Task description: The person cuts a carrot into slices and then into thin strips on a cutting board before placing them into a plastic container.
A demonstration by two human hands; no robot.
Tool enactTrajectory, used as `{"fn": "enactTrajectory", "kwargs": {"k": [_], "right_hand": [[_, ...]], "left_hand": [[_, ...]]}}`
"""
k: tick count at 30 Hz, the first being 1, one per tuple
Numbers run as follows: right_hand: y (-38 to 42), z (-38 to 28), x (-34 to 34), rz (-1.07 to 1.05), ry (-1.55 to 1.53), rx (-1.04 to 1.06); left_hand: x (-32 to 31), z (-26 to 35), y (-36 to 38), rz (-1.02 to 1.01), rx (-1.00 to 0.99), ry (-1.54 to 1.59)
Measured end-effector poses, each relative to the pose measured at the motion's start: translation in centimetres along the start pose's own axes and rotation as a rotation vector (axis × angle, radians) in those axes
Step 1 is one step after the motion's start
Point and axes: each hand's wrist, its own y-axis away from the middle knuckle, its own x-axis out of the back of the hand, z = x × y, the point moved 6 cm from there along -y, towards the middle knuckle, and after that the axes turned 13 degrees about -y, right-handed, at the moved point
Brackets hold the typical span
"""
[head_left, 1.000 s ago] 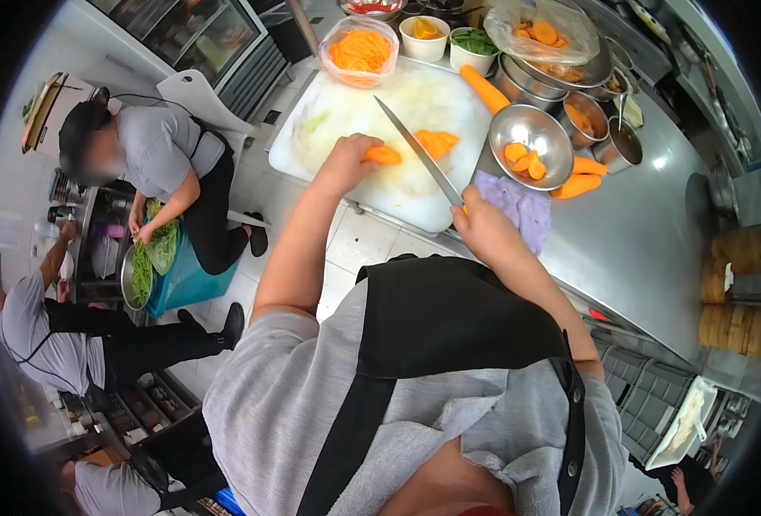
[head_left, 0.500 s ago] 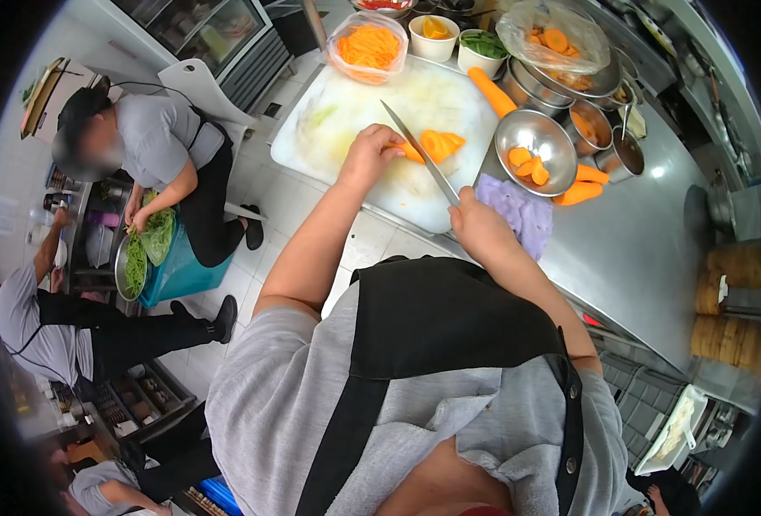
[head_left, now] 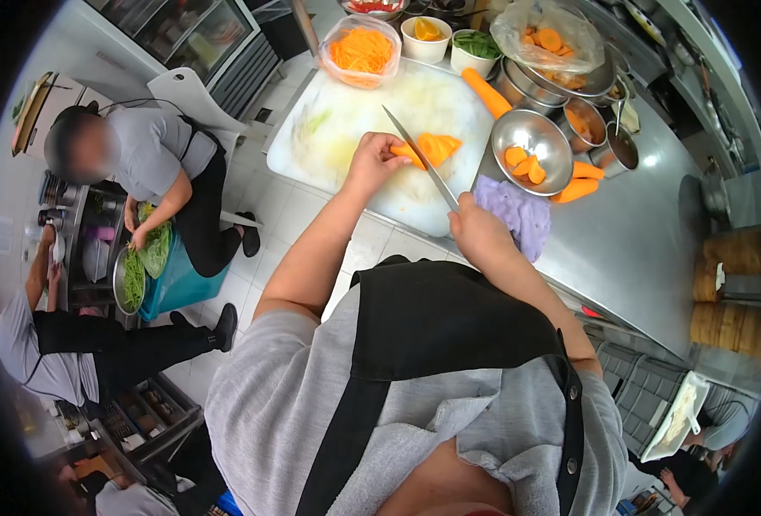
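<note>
Left hand (head_left: 372, 165): shifted nearer the knife (head_left: 421, 156), grip narrow on carrot piece (head_left: 405, 151). Right hand (head_left: 481, 230): grip closed around the knife's handle.

Grey short-sleeved top, black bib apron, dark strap buttons

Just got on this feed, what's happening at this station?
The person's left hand steadies a carrot piece on the white cutting board, while the right hand holds a knife angled across it. More cut carrot lies on the blade's other side. To the right, a metal bowl holds a few carrot chunks; shredded carrot sits in a tub at the board's far edge. Off to the left, a co-worker handles leafy greens.
</note>
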Motion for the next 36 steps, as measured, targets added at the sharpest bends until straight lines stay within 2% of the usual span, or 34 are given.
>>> {"fn": "enactTrajectory", "kwargs": {"k": [8, 17, 22, 29, 36], "right_hand": [[-0.7, -0.7, -1.4, -0.009, 0.073, 0.017], [-0.9, -1.3, -1.5, 0.129, -0.04, 0.003], [-0.6, -1.6, -1.2, 0.066, -0.051, -0.049], [-2.1, -0.3, -2.5, 0.019, -0.003, 0.012], [-2.2, -0.7, -1.7, -0.003, -0.137, 0.036]], "left_hand": [[-0.6, -0.7, -1.3, -0.055, -0.087, -0.068], [-0.8, 0.2, -2.2, -0.125, -0.143, -0.021], [-0.7, 0.7, -1.7, -0.13, -0.206, -0.048], [-0.6, 0.7, -1.5, -0.091, -0.156, -0.097], [-0.7, 0.2, -1.8, -0.101, -0.106, -0.063]]}}
